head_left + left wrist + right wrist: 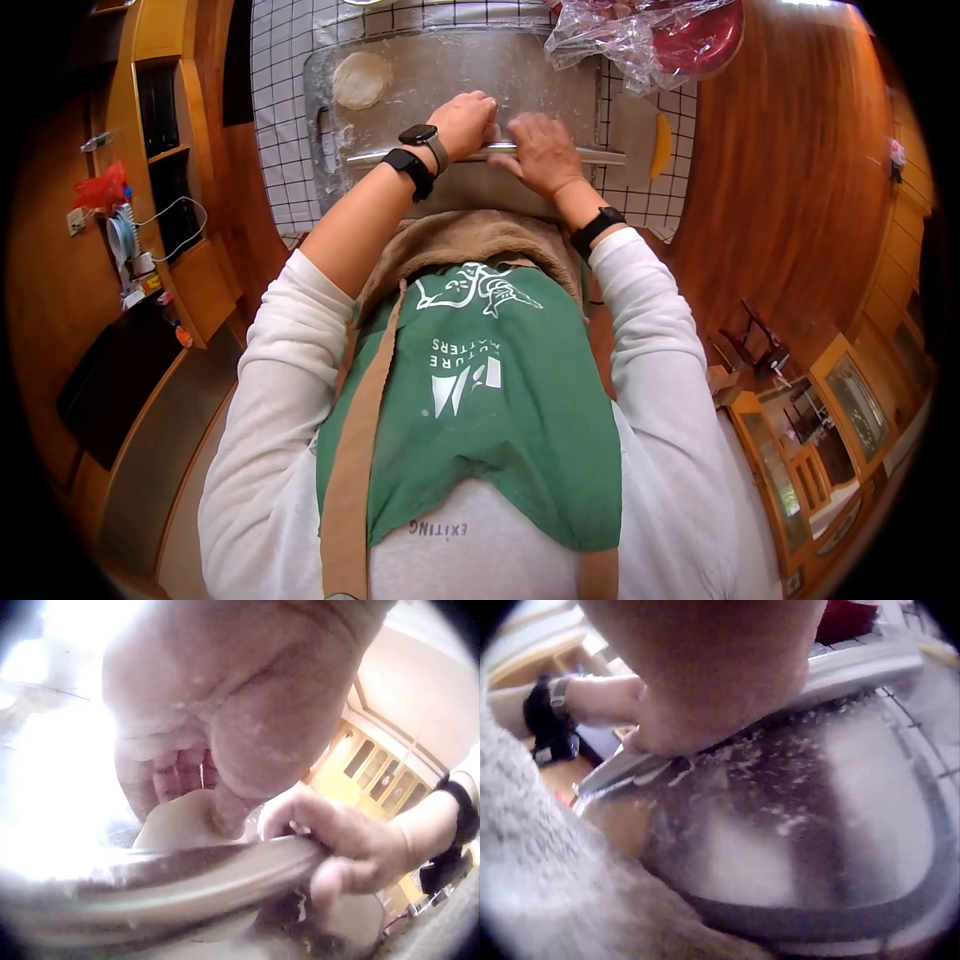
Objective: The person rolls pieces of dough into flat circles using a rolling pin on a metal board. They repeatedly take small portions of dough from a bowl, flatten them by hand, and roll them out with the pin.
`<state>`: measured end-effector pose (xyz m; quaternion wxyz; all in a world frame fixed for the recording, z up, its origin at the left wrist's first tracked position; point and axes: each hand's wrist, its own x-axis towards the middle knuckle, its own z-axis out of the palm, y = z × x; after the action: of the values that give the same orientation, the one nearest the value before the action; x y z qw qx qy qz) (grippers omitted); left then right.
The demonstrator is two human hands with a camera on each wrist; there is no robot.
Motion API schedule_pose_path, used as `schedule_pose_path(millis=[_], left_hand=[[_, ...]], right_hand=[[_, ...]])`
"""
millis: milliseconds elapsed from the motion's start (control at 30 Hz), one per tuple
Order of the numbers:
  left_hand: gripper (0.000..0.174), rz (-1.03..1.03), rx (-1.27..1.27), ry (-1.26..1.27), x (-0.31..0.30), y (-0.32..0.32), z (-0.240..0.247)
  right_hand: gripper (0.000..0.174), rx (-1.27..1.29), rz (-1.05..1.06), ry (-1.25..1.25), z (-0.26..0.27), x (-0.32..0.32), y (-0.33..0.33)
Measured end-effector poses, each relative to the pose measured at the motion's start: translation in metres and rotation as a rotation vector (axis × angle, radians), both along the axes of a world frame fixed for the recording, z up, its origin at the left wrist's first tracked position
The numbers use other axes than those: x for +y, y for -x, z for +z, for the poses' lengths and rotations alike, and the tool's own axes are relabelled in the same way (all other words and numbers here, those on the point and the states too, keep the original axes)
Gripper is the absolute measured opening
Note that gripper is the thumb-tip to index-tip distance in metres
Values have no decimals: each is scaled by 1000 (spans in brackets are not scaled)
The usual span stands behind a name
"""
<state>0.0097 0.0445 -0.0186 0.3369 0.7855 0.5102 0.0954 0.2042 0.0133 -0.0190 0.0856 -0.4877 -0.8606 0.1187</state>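
A long shiny metal rolling pin (605,157) lies crosswise over the floured grey board (430,60). My right hand (545,152) rests on the pin, fingers reaching over its far side and thumb on the near side; the fingers are blurred. Just left of it, my left hand (465,122) has its fingers curled. In the left wrist view, those fingers pinch a pale piece of dough (184,817) beside the pin. Most of that dough is hidden by the hand. Flat round dough (362,80) sits at the board's far left.
Clear plastic wrap (625,45) and a red bowl (710,45) stand at the back right. A yellow curved object (661,145) lies right of the board. Below everything is a white checked tablecloth (285,90). Scattered flour (787,821) marks the board's near part.
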Motion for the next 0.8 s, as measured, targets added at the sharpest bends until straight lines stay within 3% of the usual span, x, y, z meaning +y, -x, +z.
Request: schedule_pose_path(millis=[67,200,267,333,400,533,633,733,800], left_hand=[[14,-3,-50,13,1,3,6],[16,81,-94,218,4,9,21],[19,200,-267,370,4,14,21],[21,192,-244,314,1,16,15],[20,185,-45,246,1,16,15],[19,140,0,136,-1,16,17],[16,200,11,100,4,11,13],[14,187,-30,87,11,11,12],[13,178,-7,118,15,10,15]], right_hand=[[43,74,289,-48,1,-6,-14],[33,100,355,-61,0,-20,-30],[32,113,358,-69,2,-19,-31],[30,126,360,-69,6,-18,-29],[30,89,351,-82,5,-10,-22],[29,123,321,-49,-5,13,-7],[26,94,31,-27,-3,40,5],[28,25,-32,-31,-2,29,6],[29,110,-12,-134,-17,-1,2]])
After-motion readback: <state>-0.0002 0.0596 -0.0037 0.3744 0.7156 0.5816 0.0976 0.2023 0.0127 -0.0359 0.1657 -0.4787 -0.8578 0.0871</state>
